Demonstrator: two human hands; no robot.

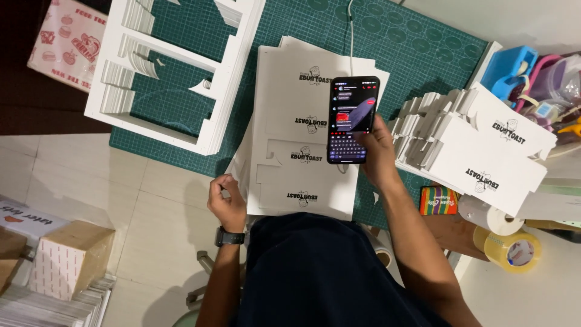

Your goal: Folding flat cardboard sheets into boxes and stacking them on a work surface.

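From the head view I saw my right hand (380, 158) closed around a glossy black slab of a phone (352, 120) above a stack of flat white die-cut cardboard sheets (302, 130) on the gridded green cutting mat (417, 42), while my left hand (226, 201) curled loosely, pinching that stack's lower left edge.

One head-worn camera looks steeply down (close, from above) onto the green cutting mat (423, 48).
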